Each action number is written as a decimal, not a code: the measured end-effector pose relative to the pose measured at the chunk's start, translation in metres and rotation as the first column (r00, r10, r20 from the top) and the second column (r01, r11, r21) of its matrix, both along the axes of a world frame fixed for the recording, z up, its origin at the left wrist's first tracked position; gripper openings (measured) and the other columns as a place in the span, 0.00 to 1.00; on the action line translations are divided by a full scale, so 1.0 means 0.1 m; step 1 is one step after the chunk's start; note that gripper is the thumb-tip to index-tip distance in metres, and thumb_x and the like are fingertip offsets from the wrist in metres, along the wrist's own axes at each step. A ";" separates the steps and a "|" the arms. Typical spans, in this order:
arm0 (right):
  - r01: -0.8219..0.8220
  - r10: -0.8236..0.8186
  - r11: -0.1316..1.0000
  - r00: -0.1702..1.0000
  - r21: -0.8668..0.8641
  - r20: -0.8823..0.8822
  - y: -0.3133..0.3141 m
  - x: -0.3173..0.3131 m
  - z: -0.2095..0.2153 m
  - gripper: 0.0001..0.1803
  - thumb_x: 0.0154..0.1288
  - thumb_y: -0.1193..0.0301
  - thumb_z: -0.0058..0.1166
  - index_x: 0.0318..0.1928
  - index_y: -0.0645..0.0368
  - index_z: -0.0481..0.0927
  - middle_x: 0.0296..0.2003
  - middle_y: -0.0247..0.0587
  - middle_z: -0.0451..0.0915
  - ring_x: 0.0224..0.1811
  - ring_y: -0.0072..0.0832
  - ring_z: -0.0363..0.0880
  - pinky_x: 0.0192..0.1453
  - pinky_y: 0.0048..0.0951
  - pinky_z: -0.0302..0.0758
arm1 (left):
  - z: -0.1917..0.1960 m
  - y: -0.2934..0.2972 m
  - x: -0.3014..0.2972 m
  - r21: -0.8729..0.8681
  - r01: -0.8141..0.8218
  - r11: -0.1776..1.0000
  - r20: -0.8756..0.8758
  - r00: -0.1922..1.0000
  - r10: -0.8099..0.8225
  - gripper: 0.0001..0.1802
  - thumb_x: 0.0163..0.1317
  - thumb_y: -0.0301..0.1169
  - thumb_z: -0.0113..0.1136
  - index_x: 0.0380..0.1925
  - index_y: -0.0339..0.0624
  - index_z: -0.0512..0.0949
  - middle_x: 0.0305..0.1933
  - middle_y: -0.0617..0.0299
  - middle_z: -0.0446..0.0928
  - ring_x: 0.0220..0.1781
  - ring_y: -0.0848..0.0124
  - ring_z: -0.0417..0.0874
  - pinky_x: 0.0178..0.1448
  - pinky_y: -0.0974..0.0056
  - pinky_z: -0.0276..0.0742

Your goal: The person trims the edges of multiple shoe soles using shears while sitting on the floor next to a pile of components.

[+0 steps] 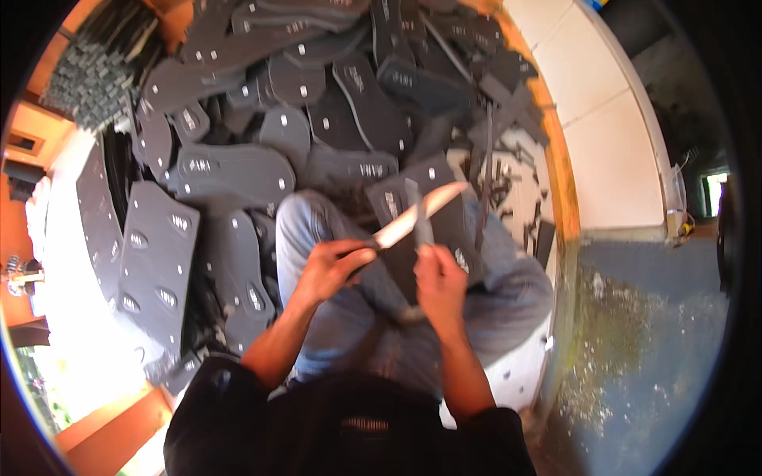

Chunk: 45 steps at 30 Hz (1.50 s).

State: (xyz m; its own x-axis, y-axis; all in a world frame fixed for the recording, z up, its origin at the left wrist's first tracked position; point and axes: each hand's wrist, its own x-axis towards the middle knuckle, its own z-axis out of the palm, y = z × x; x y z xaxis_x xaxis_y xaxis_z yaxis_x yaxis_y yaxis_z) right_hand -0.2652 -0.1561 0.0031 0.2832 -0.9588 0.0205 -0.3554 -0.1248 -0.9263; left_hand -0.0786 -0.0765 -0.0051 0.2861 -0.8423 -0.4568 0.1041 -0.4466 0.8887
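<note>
My left hand (335, 268) is closed round the dark handle of a knife (444, 195), whose long bright blade points up and to the right. In my right hand (440, 284) is a narrow grey blade-like bar (425, 232), held nearly upright; blur hides its exact kind. The two cross over my lap and look to be touching. Beneath them a dark grey foam sheet (452, 238) with pale printed marks rests on my crossed legs, in blue jeans (508, 297).
Dark sole-shaped foam pieces (230, 176) pile up ahead and to the left. A larger foam sheet (159, 266) leans at the left, near stacked dark strips (99, 71). Small scraps (516, 186) lie right of my knee, beside a wooden edge (563, 186) and white tiles (607, 151).
</note>
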 end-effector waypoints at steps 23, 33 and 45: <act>0.184 -0.174 0.982 0.961 0.027 -0.214 0.07 -0.69 -0.26 0.13 0.61 0.70 0.58 0.39 0.67 0.74 0.21 0.34 0.73 0.22 0.20 0.67 0.28 0.27 0.67 | -0.52 1.78 1.25 -0.029 -0.612 0.790 0.919 0.295 0.262 0.22 0.57 0.41 0.63 0.43 0.32 0.79 0.37 0.48 0.81 0.39 0.58 0.83 0.45 0.60 0.75; 0.340 -0.324 0.940 0.919 0.033 -0.225 0.01 -0.86 -0.45 0.12 0.62 0.69 0.54 0.34 0.67 0.71 0.24 0.51 0.74 0.27 0.47 0.72 0.36 0.42 0.68 | -0.60 0.27 -0.13 -0.137 -0.269 0.953 -0.601 0.788 0.136 0.28 0.61 0.30 0.54 0.60 0.29 0.61 0.54 0.50 0.74 0.58 0.61 0.74 0.64 0.62 0.67; 0.337 -0.316 0.933 0.935 0.124 -0.162 0.00 -0.78 -0.64 0.12 0.63 0.68 0.55 0.33 0.66 0.71 0.23 0.47 0.75 0.25 0.41 0.74 0.33 0.38 0.69 | -0.49 -0.29 -0.89 -0.142 -0.119 0.983 -0.482 0.875 0.036 0.23 0.54 0.23 0.63 0.51 0.32 0.72 0.45 0.57 0.80 0.46 0.70 0.79 0.53 0.67 0.73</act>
State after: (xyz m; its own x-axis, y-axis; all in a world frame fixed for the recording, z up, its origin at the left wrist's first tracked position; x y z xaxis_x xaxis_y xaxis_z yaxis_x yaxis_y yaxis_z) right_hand -0.3429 -0.1561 -0.0606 -0.0563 -0.9879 -0.1444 -0.4778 0.1537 -0.8649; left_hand -0.1674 -0.1055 -0.0545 0.1365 -0.9005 -0.4130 0.5606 -0.2735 0.7816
